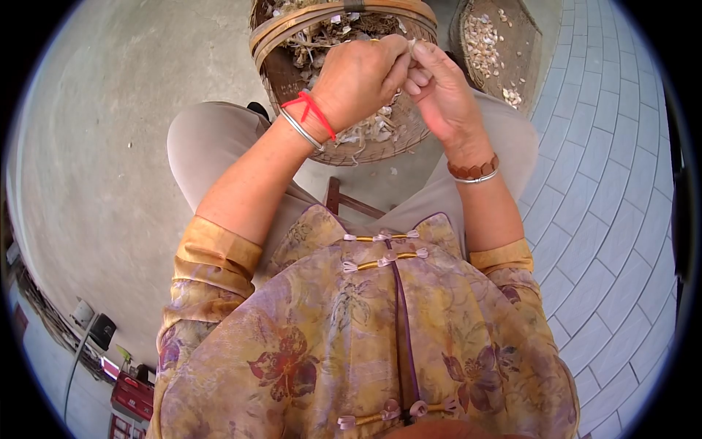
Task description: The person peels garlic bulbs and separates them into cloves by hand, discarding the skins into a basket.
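Observation:
Both hands meet over a round woven basket point(274, 73) of dry peelings and stalks. My left hand point(362, 77), with a red string and a silver bangle at the wrist, has its fingers pinched together. Against its fingertips are those of my right hand point(446, 91), its thumb and fingers closed too. A small pale piece point(412, 45) shows between the fingertips; it looks like a garlic clove, but it is mostly hidden. Papery skins point(376, 130) lie in the basket below the hands.
At the upper right, a flat woven tray point(523, 51) holds many pale cloves point(482, 47). Under the basket stands a wooden frame point(351, 205) between the knees. Grey tiles point(592, 183) cover the right side. A red box point(131, 395) is at the lower left.

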Available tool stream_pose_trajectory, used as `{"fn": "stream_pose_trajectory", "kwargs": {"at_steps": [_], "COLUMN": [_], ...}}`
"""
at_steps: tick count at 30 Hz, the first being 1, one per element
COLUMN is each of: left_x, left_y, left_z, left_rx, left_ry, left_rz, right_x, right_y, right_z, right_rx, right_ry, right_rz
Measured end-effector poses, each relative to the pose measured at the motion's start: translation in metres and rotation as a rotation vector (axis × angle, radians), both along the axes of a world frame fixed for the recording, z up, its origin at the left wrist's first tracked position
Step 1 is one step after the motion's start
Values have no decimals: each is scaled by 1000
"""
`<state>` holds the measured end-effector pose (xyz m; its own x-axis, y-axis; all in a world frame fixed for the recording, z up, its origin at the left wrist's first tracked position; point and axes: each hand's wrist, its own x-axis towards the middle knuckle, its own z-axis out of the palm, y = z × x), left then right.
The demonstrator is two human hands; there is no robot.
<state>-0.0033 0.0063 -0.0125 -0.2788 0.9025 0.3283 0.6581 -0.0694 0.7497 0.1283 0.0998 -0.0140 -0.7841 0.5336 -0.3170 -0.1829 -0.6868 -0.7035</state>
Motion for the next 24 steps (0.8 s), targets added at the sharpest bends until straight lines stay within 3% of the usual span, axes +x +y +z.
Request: {"fn": "stream_pose_trajectory", "kwargs": {"at_steps": [4, 8, 10, 13, 18, 19, 21, 22, 24], "left_x": [-1, -3, -6, -8, -3, -4, -6, -7, -5], "left_y": [-1, -2, -3, -4, -4, -4, -5, -6, -5], "left_z": [4, 10, 13, 15, 11, 13, 16, 17, 15], "left_rx": [17, 54, -71, -54, -46, -84, -104, -122, -115], "left_ry": [7, -92, -16, -85, -81, -77, -28, 20, 72], "left_rz": [32, 94, 146, 69, 37, 44, 58, 71, 69], "right_x": [-1, -1, -1, 0, -2, -2, -2, -2, -1], "right_y": [-2, 1, 3, 2, -6, -7, -12, -12, -13], "right_z": [2, 4, 4, 5, 4, 5, 10, 11, 12], "right_rx": [-15, -197, -252, -270, 282, 282, 715, 715, 1187], "right_ry": [27, 41, 72, 67, -14, -14, -316, -317, -544], "right_rz": [33, 34, 55, 33, 7, 8, -60, -60, -85]}}
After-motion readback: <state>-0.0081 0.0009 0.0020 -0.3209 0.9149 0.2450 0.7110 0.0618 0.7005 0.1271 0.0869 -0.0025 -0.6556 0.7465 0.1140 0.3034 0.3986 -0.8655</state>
